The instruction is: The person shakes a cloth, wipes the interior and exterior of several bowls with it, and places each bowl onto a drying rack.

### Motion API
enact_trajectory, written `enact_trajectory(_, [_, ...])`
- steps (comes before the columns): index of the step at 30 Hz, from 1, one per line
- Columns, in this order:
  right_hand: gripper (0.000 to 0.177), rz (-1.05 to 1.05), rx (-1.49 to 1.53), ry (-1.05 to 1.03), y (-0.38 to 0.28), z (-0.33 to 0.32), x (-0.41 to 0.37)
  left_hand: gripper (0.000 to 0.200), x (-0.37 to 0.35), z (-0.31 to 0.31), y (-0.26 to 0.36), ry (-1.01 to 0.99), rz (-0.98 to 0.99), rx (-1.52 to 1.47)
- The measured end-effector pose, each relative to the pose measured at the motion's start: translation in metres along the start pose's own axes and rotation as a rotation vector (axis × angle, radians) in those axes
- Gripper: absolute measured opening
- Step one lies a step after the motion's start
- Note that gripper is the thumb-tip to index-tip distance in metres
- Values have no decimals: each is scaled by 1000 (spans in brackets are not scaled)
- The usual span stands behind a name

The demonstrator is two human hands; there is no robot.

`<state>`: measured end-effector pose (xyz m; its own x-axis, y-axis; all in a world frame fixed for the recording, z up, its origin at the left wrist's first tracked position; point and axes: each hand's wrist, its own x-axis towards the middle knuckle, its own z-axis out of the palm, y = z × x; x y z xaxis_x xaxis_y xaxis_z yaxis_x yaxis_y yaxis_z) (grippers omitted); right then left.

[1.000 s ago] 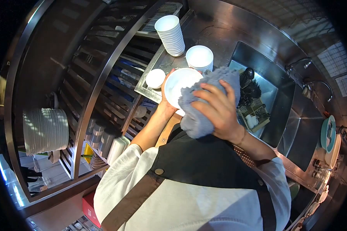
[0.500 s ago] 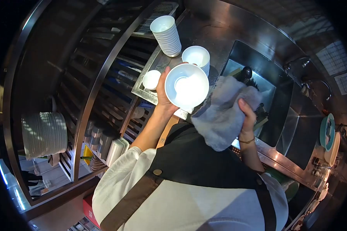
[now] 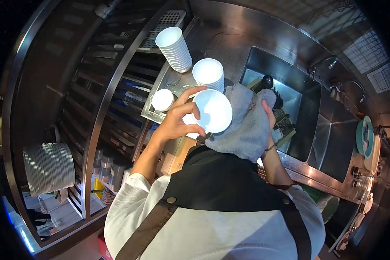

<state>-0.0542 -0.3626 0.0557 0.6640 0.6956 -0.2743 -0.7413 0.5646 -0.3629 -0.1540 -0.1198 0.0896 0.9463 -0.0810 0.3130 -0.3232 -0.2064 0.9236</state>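
A white bowl (image 3: pixel 217 112) is in my left hand (image 3: pixel 177 120), its opening facing up toward me. The thumb and fingers of that hand pinch it from the left, at the rim. My right hand (image 3: pixel 268 117) is closed on a grey cloth (image 3: pixel 240 134), which hangs in folds against the right side of the bowl; some of its fingers are hidden behind the cloth. Just beyond the bowl stands a short stack of white bowls (image 3: pixel 209 73). Farther left rises a taller stack of similar bowls (image 3: pixel 176 51). A small white cup or bowl (image 3: pixel 163 100) sits near the counter's left corner.
To the right is a steel sink (image 3: pixel 307 134) with a dark brush (image 3: pixel 278 100) and a rack-like item in it. A faucet (image 3: pixel 359 89) is behind it. Slatted shelving (image 3: pixel 104 102) stands at left, with stacked plates (image 3: pixel 50 169). A turquoise basin (image 3: pixel 366 138) sits far right.
My left hand has shifted from cradling the bowl from below to pinching its rim, and the bowl is tilted differently. The cloth has moved closer to me. The head view has shifted slightly.
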Motion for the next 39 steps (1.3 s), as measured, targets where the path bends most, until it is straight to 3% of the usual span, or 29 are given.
enact_trajectory(1, [58,0,-2,-5,0,2,0,42,0,-3,-2,-18,23,71])
enact_trajectory(3, [68,-7,171,-169,-2,12,-6,42,3,2,-16,203,85,-92])
enact_trajectory(5, [73,22,153,-209,-5,35,-15,41,14,6,-31,427,89,-128])
enact_trajectory(7, [78,60,131,-247,-5,31,-16,40,32,6,-53,490,111,-4])
enact_trajectory(9, [82,-34,148,-142,-2,-7,-4,39,47,7,-89,642,148,258])
enact_trajectory(11, [78,-84,197,-157,-1,-28,-1,40,55,10,-120,682,168,231])
enact_trajectory(13, [75,-137,252,-167,-3,-28,-4,41,62,12,-132,720,168,399])
enact_trajectory(21, [71,-267,243,-84,-5,-29,0,40,65,26,-149,709,213,507])
enact_trajectory(25, [70,-172,163,-18,10,-37,-11,56,36,14,-149,658,89,627])
enact_trajectory(27, [70,-114,145,-14,13,-37,-17,56,0,-8,-166,713,-60,794])
enact_trajectory(29, [70,-74,134,-22,14,-36,-21,48,-44,-22,-173,655,-490,1155])
enact_trajectory(31, [69,-48,120,-37,13,-32,-24,42,-82,-41,-185,414,-756,1130])
enact_trajectory(32, [69,-36,113,-51,11,-30,-24,22,-92,-46,-193,427,-624,1199])
enact_trajectory(35, [69,-6,92,-86,8,-22,-20,10,-90,-55,-190,331,-545,1228])
enact_trajectory(39, [68,69,51,-122,15,-16,-13,9,-85,-55,-179,459,-469,1184])
